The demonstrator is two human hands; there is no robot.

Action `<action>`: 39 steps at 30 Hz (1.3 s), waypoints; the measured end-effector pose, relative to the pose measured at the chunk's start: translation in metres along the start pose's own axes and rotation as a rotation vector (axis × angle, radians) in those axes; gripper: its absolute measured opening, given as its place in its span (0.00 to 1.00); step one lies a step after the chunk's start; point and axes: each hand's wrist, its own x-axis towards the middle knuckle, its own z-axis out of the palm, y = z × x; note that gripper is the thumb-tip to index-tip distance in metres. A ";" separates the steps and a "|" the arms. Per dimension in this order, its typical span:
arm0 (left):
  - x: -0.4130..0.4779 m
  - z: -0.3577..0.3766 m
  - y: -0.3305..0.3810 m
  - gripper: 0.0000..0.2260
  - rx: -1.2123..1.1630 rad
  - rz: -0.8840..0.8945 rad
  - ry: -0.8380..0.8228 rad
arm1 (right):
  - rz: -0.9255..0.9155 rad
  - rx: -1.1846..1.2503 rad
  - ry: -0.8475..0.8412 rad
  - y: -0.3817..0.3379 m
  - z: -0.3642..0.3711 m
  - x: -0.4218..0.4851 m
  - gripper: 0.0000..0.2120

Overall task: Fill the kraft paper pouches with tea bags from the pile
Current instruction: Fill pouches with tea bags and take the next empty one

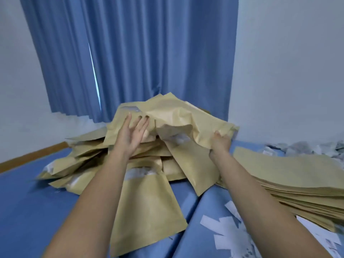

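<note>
Collapse of the heap (pixel 89 164) is judged the main risk. The pouches are piled loosely on the sheet (pixel 28 202), and the top pouch (pixel 178 116) is held by one crumpled edge only. If it is pulled sideways, the pouches under it may be dragged off and scattered. The paper may also be torn or creased where it is bunched in the grip. If the mouth is unsealed, which cannot be told, tea bags may be spilled when the pouch is tipped.

That edge is gripped by the right hand (pixel 221 141), with the fingers curled round it. The left hand (pixel 135 131) is laid against the top of the heap, its fingers straight and slightly spread, with nothing pinched.

As for containers, the heap's pouches look plump. White contents are seen through the clear window of the front pouch (pixel 147 205), which lies nearest the person, so these are judged to be filled. How full each one is cannot be told. A stack (pixel 290 175) of flat pouches, judged empty, is set just to the right of the heap. The tea bags (pixel 305 147) are piled beyond that stack, against the wall and well apart from both hands. White slips (pixel 229 228) are strewn on the sheet in front of the stack.
</note>
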 end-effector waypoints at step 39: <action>-0.134 0.077 -0.347 0.09 2.277 0.603 -1.095 | -0.609 -1.419 0.091 -0.014 -0.333 -0.038 0.13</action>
